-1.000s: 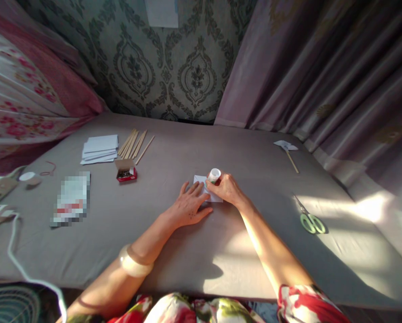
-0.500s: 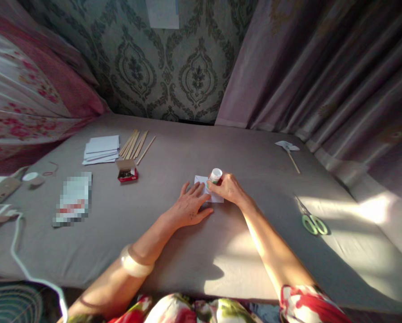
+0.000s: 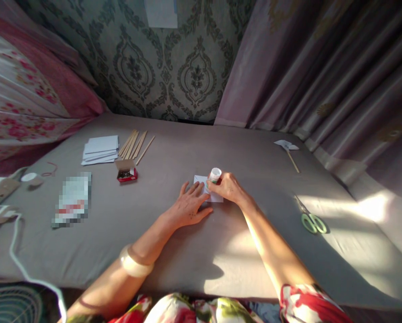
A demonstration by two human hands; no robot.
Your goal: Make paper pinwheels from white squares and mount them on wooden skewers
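Note:
A small white paper square (image 3: pixel 217 198) lies on the grey cloth surface in front of me, partly covered by both hands. My left hand (image 3: pixel 190 206) rests flat on its left part, fingers spread, holding nothing. Over the paper's right part, my right hand (image 3: pixel 228 187) is wrapped round a white glue stick (image 3: pixel 215 174). The glue stick stands almost upright, its open white end pointing up. Its lower end is hidden behind my fingers, so I cannot tell exactly how it meets the paper.
At the back left lie stacked white paper (image 3: pixel 101 149), several wooden sticks (image 3: pixel 133 144) and an open red box (image 3: pixel 127 174) of small metal pieces. Further left are a blurred packet (image 3: pixel 73 197) and a power strip (image 3: pixel 0 190). Scissors (image 3: pixel 311 220) and a paper pinwheel (image 3: pixel 287 146) lie right.
Both hands keep almost the same places, the right still round the glue stick. The whole view has shifted very slightly.

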